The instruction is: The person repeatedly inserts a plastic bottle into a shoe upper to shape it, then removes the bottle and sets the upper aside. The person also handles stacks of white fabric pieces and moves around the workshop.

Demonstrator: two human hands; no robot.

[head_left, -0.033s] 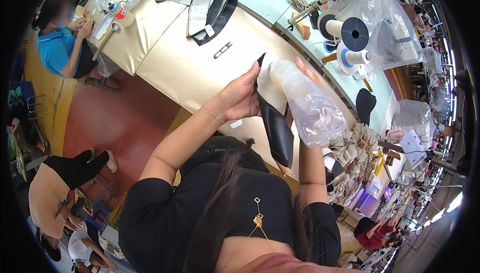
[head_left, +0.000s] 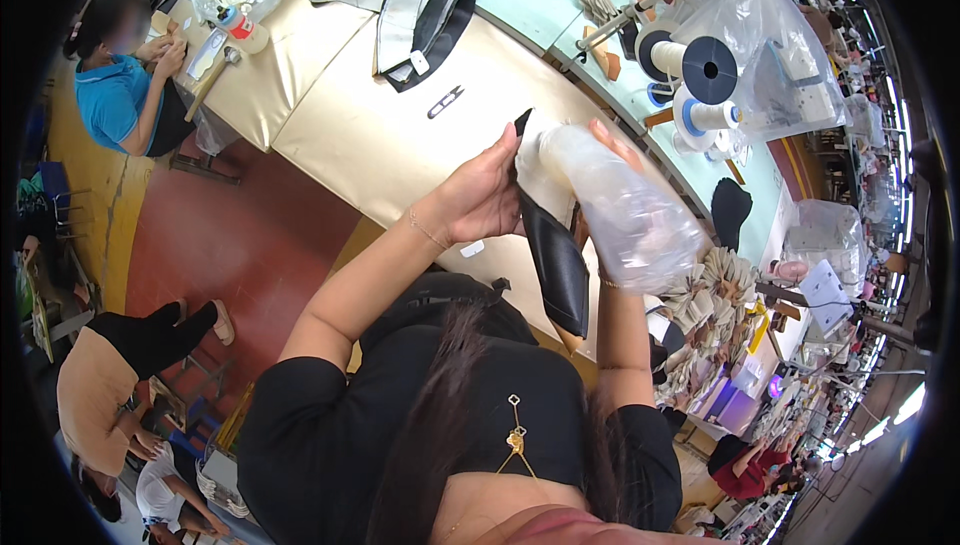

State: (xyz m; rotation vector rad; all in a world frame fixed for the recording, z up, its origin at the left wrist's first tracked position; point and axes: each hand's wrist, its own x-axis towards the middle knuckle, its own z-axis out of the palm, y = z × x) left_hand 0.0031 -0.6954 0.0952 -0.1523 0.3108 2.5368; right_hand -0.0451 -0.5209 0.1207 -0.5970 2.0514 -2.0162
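My left hand [head_left: 478,193] grips a black leather piece [head_left: 556,270] with a pale lining, its thumb near the upper tip. The piece hangs tilted, its lower end pointing toward my chest. Against its right side is a bulging clear plastic bag [head_left: 638,220], crumpled and blurred. Around the bag's far side curl the fingers of my right hand [head_left: 618,145]; the rest of that hand is hidden behind the plastic. What the bag contains, if anything, I cannot make out. Thread snips [head_left: 446,101] lie on the padded table [head_left: 345,160] beyond my left hand.
Black and grey strips [head_left: 425,20] lie at the far side. White thread spools [head_left: 700,65] and stacked fabric pieces [head_left: 720,290] stand to the right. A bottle [head_left: 240,30] is near a seated co-worker in a blue shirt [head_left: 112,105]. Other people are at lower left.
The plastic bag has swung slightly to the right and its folds have smoothed into a blur. My right fingers have shifted a little. My left hand stays almost still.
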